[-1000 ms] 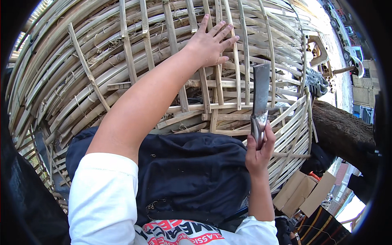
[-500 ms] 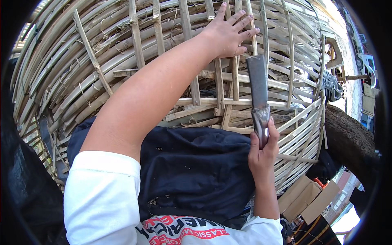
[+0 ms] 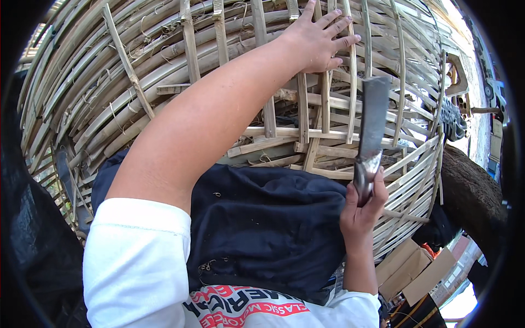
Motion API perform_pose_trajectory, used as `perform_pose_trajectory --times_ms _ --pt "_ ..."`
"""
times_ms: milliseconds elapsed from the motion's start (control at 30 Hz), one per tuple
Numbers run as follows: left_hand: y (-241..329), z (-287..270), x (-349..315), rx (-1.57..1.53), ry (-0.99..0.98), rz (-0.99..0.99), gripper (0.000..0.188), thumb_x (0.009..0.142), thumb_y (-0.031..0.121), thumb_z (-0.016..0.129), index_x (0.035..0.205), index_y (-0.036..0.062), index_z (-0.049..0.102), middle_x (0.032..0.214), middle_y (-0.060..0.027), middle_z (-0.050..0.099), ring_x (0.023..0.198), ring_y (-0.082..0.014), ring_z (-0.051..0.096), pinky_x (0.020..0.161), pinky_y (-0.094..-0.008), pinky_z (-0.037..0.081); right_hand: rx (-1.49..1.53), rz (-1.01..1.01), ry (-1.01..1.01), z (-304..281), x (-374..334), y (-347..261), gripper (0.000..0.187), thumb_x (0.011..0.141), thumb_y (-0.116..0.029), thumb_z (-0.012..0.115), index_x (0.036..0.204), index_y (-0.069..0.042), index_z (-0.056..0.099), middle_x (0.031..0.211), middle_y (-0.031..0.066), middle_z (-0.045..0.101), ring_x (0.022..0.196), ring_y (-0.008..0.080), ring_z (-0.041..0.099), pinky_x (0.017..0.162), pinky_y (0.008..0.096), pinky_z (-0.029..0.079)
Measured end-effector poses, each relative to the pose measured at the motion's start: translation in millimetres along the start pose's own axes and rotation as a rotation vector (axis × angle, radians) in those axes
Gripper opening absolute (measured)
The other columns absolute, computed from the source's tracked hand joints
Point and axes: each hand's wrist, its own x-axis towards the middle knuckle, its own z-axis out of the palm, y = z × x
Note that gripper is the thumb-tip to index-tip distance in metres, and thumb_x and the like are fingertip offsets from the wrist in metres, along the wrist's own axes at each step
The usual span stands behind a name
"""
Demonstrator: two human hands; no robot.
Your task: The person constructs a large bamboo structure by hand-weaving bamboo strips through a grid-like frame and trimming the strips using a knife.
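Note:
A large curved bamboo weave [image 3: 190, 52] with upright slats across it spreads in front of me. My left hand [image 3: 316, 46] lies on it at the top, fingers spread over the slats, holding nothing. In my right hand [image 3: 361, 218] is a heavy chopping knife [image 3: 375, 112], gripped by its rounded metal handle. Its broad, square-ended blade points up and away from me, right of a pale slat [image 3: 351, 98] whose lower end is loose. Whether the blade touches the weave I cannot tell.
Dark cloth [image 3: 262, 218] covers my lap, with bamboo shavings on it. At the right are a thick log [image 3: 467, 177], a grey rubber sandal or shoe [image 3: 455, 121], a hollow block [image 3: 457, 74] and an opened cardboard box [image 3: 407, 268]. A white vehicle [image 3: 495, 90] stands farther off.
The knife has moved right, away from the pale slat, and its blade leans more to the right. My left hand stays spread on the weave. The whole view has shifted slightly.

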Motion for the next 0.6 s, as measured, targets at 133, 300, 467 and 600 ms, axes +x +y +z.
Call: perform_pose_trajectory --times_ms 133,300,467,600 --pt "5 6 1 -0.006 -0.012 -0.009 0.066 0.099 0.049 0.037 0.155 0.0185 0.021 0.161 -0.0145 0.019 0.150 -0.0316 0.014 0.116 -0.0653 0.006 -0.408 0.170 -0.439 8 13 28 0.068 0.083 0.000 0.070 0.140 -0.004 0.034 0.102 0.0247 0.063 0.085 0.0424 0.067 0.071 0.0449 0.056" --pt "1 0 5 -0.014 -0.037 -0.027 0.066 0.100 0.049 0.036 0.156 0.0186 0.019 0.162 -0.0150 0.017 0.150 -0.0320 0.012 0.116 -0.0652 0.005 -0.310 0.060 -0.186 9 15 10 0.057 0.088 -0.007 0.067 0.138 -0.003 0.039 0.098 0.0214 0.064 0.077 0.0408 0.066 0.063 0.0449 0.053" --pt "5 -4 1 -0.008 -0.173 -0.023 0.065 0.100 0.048 0.036 0.156 0.0188 0.020 0.161 -0.0149 0.017 0.150 -0.0317 0.012 0.116 -0.0654 0.006 -0.196 0.026 -0.155 8 12 6 0.051 0.090 -0.010 0.065 0.135 -0.002 0.044 0.100 0.0226 0.065 0.079 0.0413 0.066 0.065 0.0463 0.053" --pt "0 0 0 -0.018 -0.010 -0.010 0.065 0.100 0.048 0.036 0.156 0.0188 0.020 0.162 -0.0136 0.018 0.150 -0.0320 0.013 0.116 -0.0654 0.006 -0.440 0.220 -0.422 10 14 22 0.055 0.088 -0.008 0.067 0.136 -0.001 0.042 0.101 0.0244 0.064 0.083 0.0422 0.067 0.067 0.0460 0.054"
